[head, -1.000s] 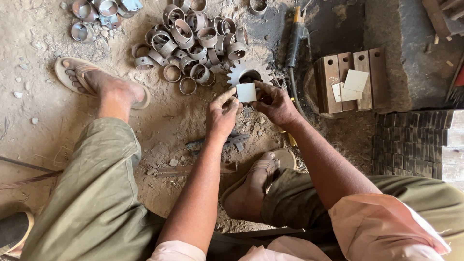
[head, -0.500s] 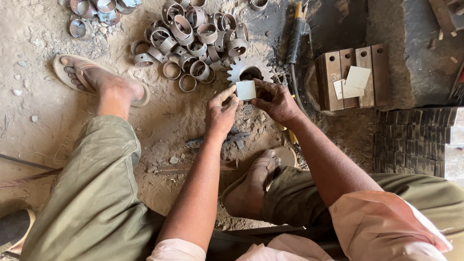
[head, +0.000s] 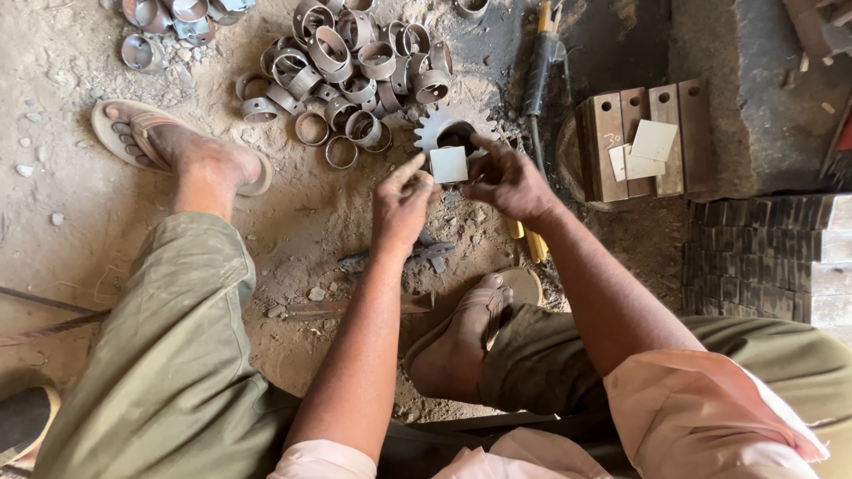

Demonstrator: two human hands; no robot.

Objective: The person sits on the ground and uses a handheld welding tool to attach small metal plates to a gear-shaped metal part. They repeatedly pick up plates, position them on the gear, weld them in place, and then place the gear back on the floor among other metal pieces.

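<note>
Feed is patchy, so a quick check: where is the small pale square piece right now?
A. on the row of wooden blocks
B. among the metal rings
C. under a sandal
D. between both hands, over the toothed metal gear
D: the small pale square piece sits between the left hand and right hand, just over the toothed metal gear.

Just one view here, a head-worn camera pointing almost straight down at a dirt floor (head: pixel 106 231). It sits close, roughly at arm's reach above the toothed gear (head: pixel 444 129), which lands a bit above the middle of the frame. The person's knees and sleeves fill the bottom edge, so the lens looks down past their own body. Beyond the gear, toward the top edge, is the pile of metal rings (head: pixel 346 66); right of the gear stands the slotted wooden block (head: pixel 643 142). No second view overlaps it.
</note>
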